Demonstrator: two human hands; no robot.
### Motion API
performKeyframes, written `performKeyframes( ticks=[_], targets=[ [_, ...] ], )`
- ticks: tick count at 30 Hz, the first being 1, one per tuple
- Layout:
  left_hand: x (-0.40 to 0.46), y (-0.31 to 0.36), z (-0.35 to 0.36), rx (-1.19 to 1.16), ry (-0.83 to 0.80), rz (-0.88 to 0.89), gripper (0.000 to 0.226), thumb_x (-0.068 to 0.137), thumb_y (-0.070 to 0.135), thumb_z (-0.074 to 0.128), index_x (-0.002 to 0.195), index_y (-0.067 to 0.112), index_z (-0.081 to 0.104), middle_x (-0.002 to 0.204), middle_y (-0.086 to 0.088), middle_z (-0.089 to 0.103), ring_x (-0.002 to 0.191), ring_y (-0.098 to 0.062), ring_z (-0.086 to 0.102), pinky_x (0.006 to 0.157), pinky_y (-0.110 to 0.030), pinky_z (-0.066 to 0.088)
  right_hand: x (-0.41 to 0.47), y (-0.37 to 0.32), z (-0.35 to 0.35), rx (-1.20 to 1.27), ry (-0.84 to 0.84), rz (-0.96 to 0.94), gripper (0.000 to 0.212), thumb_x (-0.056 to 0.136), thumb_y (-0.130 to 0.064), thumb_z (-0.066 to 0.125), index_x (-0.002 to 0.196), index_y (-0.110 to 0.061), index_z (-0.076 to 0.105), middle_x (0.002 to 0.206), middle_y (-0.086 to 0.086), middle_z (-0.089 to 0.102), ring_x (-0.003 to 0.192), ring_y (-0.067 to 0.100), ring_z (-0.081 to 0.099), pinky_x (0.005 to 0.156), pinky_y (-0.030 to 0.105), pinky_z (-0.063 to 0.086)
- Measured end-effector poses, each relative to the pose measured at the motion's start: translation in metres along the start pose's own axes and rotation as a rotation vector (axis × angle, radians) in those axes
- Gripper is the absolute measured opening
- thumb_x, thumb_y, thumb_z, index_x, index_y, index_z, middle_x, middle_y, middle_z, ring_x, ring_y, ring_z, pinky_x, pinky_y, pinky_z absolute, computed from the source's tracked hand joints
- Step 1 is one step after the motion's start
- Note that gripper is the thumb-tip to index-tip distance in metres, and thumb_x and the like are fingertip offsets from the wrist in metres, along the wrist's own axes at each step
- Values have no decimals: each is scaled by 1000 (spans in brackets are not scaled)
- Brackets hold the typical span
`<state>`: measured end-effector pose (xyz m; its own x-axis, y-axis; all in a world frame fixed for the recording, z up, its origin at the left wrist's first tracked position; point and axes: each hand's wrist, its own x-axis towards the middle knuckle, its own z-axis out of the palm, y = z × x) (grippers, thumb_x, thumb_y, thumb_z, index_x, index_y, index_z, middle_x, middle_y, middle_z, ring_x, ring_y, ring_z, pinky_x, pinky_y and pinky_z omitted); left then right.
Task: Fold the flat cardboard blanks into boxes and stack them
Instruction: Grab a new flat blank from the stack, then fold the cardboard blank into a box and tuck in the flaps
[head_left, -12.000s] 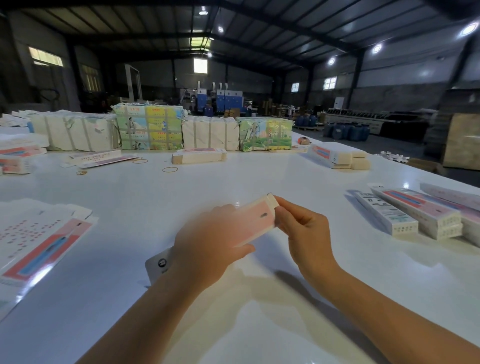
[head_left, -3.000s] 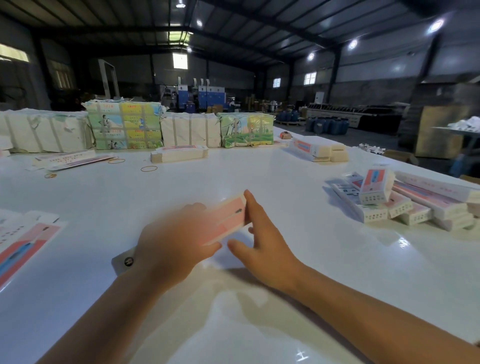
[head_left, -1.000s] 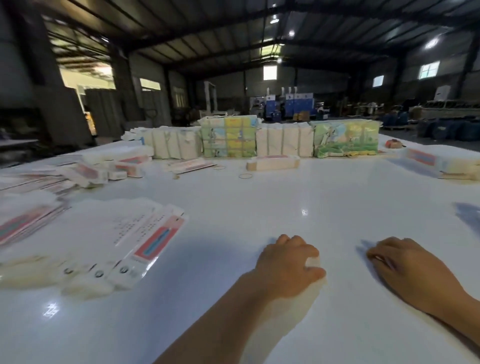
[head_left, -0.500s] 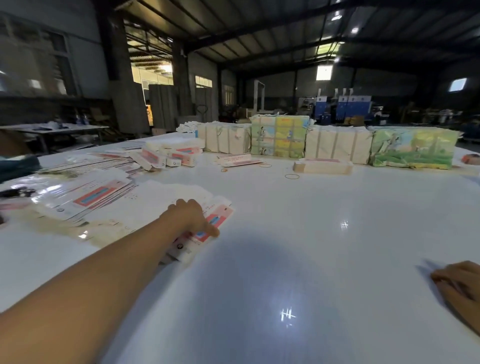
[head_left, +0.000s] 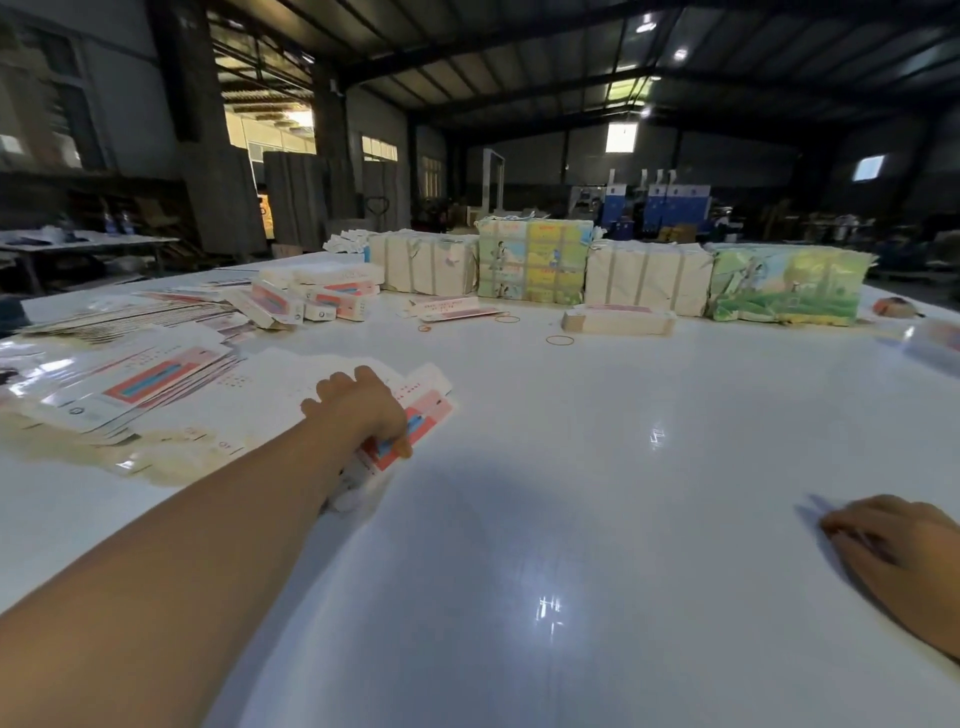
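Our left hand (head_left: 363, 410) pinches the top blank (head_left: 415, 421) at the spread's near edge, its long axis running away up-right, while our right hand (head_left: 904, 551) rests loosely open on the surface (head_left: 571, 493), well apart

**A new blank is taken after the folded box is put down**

The pink box held between both hands twelve and three seconds ago is gone from view. The left hand (head_left: 363, 405) has been stretched out to the left and is now closed on a flat blank (head_left: 415, 421) at the near edge of the spread pile. The right hand (head_left: 904, 551) has been lowered onto the table (head_left: 597, 493) at the right.
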<state>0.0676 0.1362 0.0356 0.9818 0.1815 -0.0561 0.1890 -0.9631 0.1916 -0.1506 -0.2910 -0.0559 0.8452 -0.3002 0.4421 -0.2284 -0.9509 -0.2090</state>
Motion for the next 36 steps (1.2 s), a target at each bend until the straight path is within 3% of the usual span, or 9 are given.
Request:
performKeyframes(
  ticks=[2,4,9,13,20,24,27,32,36],
  targets=[
    [-8,13,-6,-64,41,78,72,74,28,73,127,12,27,100,-8,50,98,-24,52,74,-36,46,-1,-15,-16,-31,-59,-44,14,84,-13,61,82,-19,74,95,8,69,87,33,63,77,43,53],
    [-20,32,-13,-128,71,186,47,85,26,61,120,14,32,86,-3,51,78,-16,57,57,-31,46,-4,-22,-25,-21,-31,-35,16,84,-14,65,73,-24,71,85,1,66,78,30,63,70,40,52],
    [-78,96,-14,-412,121,561,13,97,33,43,109,31,47,99,6,57,72,-14,60,55,-28,49,-12,-44,-40,-15,2,-36,25,92,-22,56,71,-15,67,79,1,59,80,32,58,68,36,46],
    [-130,141,22,-493,18,760,15,97,38,42,110,37,51,117,4,57,71,-15,59,54,-20,47,-13,-41,-42,-45,-47,-6,26,94,-26,46,96,-17,71,108,2,63,99,27,54,82,33,44],
    [-149,138,73,-419,119,991,17,99,35,38,99,31,55,109,5,66,79,-14,64,68,-32,56,-12,-38,-41,-9,-95,47,27,90,-19,49,107,-14,69,110,2,62,101,23,51,80,31,43],
    [-148,134,71,-506,149,1061,25,98,40,37,102,27,58,111,5,66,80,-13,65,62,-26,57,-8,-50,-56,816,56,281,32,95,-4,40,84,-5,70,82,13,70,69,20,59,62,30,45],
    [-150,134,70,-551,157,1079,26,96,46,36,103,31,56,112,7,65,77,-13,65,60,-20,55,-7,-60,-64,1373,-30,376,47,95,-7,40,57,-16,67,55,13,58,46,23,54,42,27,40],
    [-155,137,72,-539,212,1118,43,93,50,33,112,25,62,112,5,66,84,-13,65,64,-22,54,-12,-63,-62,1444,-174,435,19,93,-2,47,84,6,62,54,19,58,36,20,51,34,22,37],
    [-165,142,72,-213,371,1198,87,70,87,18,126,30,51,113,10,59,94,-11,54,74,-25,42,-13,-63,-61,1438,-159,422,18,94,-1,47,88,7,62,55,16,61,37,19,54,34,22,41]
  ],
)
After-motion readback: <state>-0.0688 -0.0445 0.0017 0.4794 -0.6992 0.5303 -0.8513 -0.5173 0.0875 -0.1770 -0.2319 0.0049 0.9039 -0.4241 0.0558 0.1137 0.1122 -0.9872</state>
